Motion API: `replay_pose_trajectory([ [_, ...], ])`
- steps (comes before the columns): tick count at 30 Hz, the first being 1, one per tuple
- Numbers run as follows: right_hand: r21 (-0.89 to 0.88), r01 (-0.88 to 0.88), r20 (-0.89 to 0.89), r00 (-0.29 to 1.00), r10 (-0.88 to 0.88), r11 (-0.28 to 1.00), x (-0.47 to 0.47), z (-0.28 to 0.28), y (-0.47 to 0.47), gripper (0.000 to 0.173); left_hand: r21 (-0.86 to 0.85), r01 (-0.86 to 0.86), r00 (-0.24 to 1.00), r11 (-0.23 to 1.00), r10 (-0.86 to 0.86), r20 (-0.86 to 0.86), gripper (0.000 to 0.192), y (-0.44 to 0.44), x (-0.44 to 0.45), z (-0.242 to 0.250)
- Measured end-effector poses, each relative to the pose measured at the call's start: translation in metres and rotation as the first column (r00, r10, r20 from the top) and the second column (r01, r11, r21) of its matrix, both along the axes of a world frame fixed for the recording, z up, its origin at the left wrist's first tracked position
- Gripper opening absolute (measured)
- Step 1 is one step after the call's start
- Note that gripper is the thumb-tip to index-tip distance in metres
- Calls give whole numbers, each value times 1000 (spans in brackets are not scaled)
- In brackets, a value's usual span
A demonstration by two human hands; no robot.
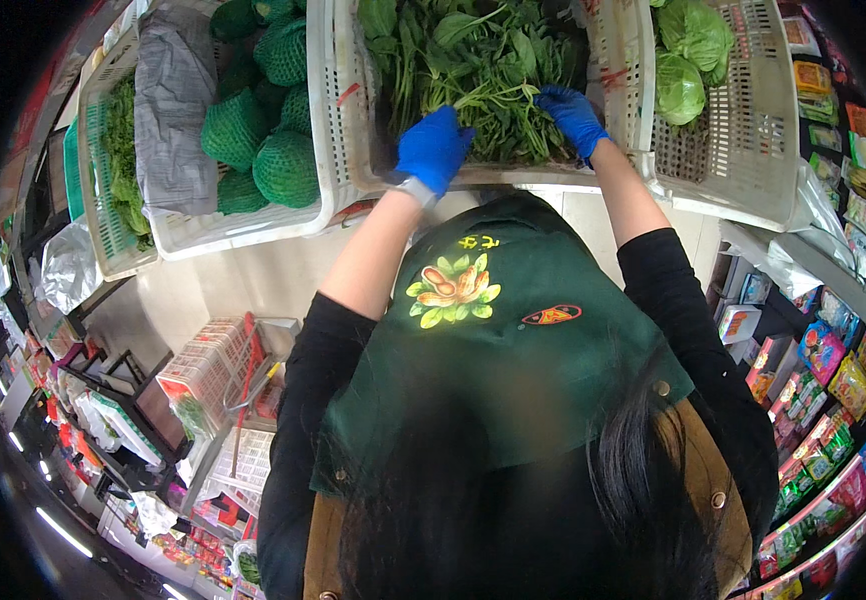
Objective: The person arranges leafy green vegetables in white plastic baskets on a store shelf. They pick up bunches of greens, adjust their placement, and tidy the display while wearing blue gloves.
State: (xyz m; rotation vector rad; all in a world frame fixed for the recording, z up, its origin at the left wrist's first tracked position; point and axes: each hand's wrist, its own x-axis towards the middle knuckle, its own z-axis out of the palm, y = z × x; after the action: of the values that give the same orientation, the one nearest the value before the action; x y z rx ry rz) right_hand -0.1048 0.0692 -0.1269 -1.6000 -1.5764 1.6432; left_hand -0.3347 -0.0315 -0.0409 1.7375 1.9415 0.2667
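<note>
Leafy greens with long stems [500,45] fill a white plastic crate [470,177] in front of me. My left hand [433,152], in a blue glove, is over the crate's near left part with its fingertips at the stem ends; whether it grips any stems is hidden by the glove. On the right side of the greens, my right hand [572,120], also blue-gloved, has its fingers bent against the leaves and stems. Its fingertips are partly among the greens, so its hold is unclear.
Left of the greens, a white crate [245,234] holds melon-like produce in green foam nets [287,169] beside a grey cloth [176,112]. Farther left are frilly greens [124,161]. Round lettuces or cabbages [684,82] lie in the right crate [755,150]. Packaged goods [823,352] line shelves at right.
</note>
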Motion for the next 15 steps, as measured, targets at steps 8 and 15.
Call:
replay_pose_trajectory([
  [8,15,12,7,1000,-13,1000,-4,0,-3,37,114,231,969,966,-219,-112,12,23,15,-41],
  [15,43,-39,41,998,37,998,-1,-8,0,38,-101,203,959,974,-218,-180,19,34,20,-41],
])
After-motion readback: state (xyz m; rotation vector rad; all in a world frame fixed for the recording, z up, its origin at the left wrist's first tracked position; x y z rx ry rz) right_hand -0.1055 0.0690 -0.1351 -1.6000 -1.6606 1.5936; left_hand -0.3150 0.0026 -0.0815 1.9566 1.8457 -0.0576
